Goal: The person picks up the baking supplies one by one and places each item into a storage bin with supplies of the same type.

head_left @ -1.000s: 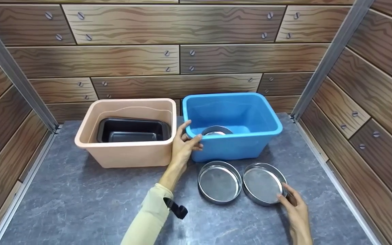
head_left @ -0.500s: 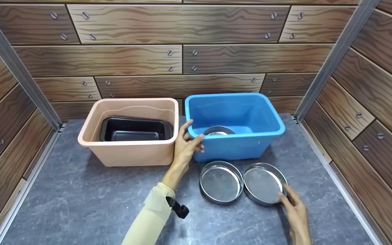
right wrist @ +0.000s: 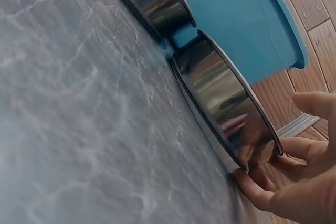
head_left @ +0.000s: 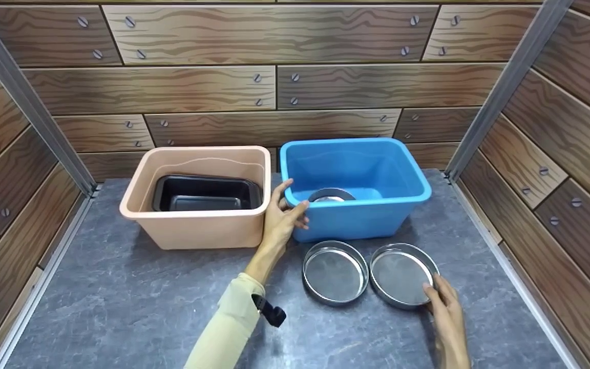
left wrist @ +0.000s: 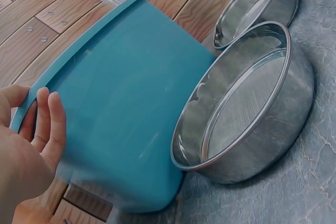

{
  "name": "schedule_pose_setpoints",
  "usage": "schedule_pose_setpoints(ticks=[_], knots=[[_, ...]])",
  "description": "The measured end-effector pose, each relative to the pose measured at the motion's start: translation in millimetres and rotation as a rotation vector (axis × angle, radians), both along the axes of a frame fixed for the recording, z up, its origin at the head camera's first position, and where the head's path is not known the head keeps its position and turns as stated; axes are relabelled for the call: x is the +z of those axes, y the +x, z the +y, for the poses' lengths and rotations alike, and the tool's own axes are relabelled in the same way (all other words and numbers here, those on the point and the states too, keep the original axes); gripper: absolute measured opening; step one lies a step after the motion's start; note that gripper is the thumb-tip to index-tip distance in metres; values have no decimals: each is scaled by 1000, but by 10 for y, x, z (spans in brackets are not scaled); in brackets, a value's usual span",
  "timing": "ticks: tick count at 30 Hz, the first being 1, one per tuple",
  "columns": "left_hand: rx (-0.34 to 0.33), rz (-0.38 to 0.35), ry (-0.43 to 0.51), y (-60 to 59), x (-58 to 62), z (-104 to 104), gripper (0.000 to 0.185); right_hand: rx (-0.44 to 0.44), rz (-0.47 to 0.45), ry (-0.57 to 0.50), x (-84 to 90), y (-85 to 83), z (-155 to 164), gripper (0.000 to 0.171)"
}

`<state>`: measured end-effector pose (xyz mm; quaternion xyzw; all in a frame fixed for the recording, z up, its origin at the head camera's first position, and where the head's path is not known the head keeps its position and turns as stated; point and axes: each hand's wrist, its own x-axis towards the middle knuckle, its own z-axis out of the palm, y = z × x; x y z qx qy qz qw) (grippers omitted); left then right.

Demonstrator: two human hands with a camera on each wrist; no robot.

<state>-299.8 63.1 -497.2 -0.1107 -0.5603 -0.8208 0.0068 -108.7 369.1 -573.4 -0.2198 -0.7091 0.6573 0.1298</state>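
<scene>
My left hand (head_left: 278, 224) grips the near-left rim corner of a blue plastic bin (head_left: 356, 220). In the left wrist view its fingers (left wrist: 46, 119) lie along the bin's outer wall under the lip. My right hand (head_left: 447, 310) holds the right edge of a round metal sieve (head_left: 402, 277). In the right wrist view, fingers (right wrist: 254, 190) reach around the low edge of this sieve (right wrist: 226, 98), the thumb above the rim. Just left of it a second, similar sieve (head_left: 335, 272) lies on the table, its mesh floor showing in the left wrist view. Another round metal piece (head_left: 332, 193) sits inside the blue bin.
Left of the blue bin stands a peach-coloured bin (head_left: 197, 230) with a black loaf pan (head_left: 208, 202) inside. Both bins are near the back wall (head_left: 233, 87), printed with wood planks. Side walls flank the grey marbled table (head_left: 121, 302).
The right sieve has shifted slightly to the right with my right hand, and its gap from the other sieve is a little wider. My left hand keeps its grip on the bin rim.
</scene>
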Motion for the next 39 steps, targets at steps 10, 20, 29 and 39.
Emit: schedule_pose_setpoints(ticks=[10,20,29,39], knots=[[-16,0,-3,14,-28,-21,65,-53,-1,45,6,34,-2,67],[-12,16,-24,9,-14,-33,67,-46,21,52,163,42,-39,71],[9,95,-47,-38,-35,-10,67,23,142,-96,354,59,-96,75],[-17,92,-39,38,95,-57,69,17,285,-151,536,63,-169,69]])
